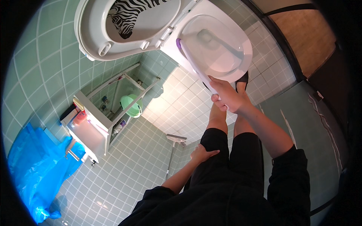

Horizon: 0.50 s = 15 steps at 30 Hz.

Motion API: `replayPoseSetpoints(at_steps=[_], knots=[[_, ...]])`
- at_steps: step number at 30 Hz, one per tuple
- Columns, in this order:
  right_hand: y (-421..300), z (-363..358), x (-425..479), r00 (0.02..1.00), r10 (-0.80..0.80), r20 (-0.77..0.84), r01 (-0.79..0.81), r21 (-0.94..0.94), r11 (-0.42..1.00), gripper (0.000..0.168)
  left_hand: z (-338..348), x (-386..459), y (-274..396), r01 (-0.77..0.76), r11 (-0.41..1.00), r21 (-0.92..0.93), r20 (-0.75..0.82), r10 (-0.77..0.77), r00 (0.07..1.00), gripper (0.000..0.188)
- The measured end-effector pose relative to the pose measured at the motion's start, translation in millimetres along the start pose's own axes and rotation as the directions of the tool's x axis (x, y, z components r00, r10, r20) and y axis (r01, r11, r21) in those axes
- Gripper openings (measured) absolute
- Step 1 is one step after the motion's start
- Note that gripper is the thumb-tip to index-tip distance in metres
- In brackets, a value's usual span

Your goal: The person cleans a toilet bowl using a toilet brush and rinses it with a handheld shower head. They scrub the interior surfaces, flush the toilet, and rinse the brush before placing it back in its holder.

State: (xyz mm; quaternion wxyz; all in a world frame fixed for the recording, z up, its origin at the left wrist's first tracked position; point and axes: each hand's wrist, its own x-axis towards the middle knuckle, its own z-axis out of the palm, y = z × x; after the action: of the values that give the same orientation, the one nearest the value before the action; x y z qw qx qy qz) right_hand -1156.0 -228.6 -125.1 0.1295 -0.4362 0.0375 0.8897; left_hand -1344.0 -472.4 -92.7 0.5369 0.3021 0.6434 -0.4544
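My right hand [226, 94] is wrapped around the white handle of a long cleaning tool [195, 63], probably a toilet brush. Its curved purple end [178, 43] lies over the left rim of a white toilet bowl [246, 50]. What is on that end cannot be made out. The tool casts a shadow into the bowl. Behind the bowl, the toilet seat and lid [93, 28] stand raised, with a zebra picture on the lid. My left hand [202, 154] rests on my left thigh in black shorts, its thumb spread and nothing held.
Left of me stands a white washstand [97, 121] with bottles on top and a green basin [128, 104] inside its frame. A blue plastic bag [39, 166] hangs at far left. A long-handled floor squeegee [176, 138] leans by the tiled wall. At right is a dark door frame [278, 34].
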Motion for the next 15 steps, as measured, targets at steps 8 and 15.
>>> replayPoseSetpoints(at_steps=[8, 15], knots=[[-62, -3, 17, 0.987, -0.004, 0.163, -0.104, 0.647, 0.756, 0.023, -1, 0, -1, 0.011, 1.000, -0.003, 0.002, -0.011, 1.000, 0.126], [-71, 11, 11, 0.991, -0.021, 0.135, -0.065, 0.603, 0.795, 0.019, 1, 1, -3, 0.019, 0.999, -0.026, 0.023, -0.019, 1.000, 0.128]])
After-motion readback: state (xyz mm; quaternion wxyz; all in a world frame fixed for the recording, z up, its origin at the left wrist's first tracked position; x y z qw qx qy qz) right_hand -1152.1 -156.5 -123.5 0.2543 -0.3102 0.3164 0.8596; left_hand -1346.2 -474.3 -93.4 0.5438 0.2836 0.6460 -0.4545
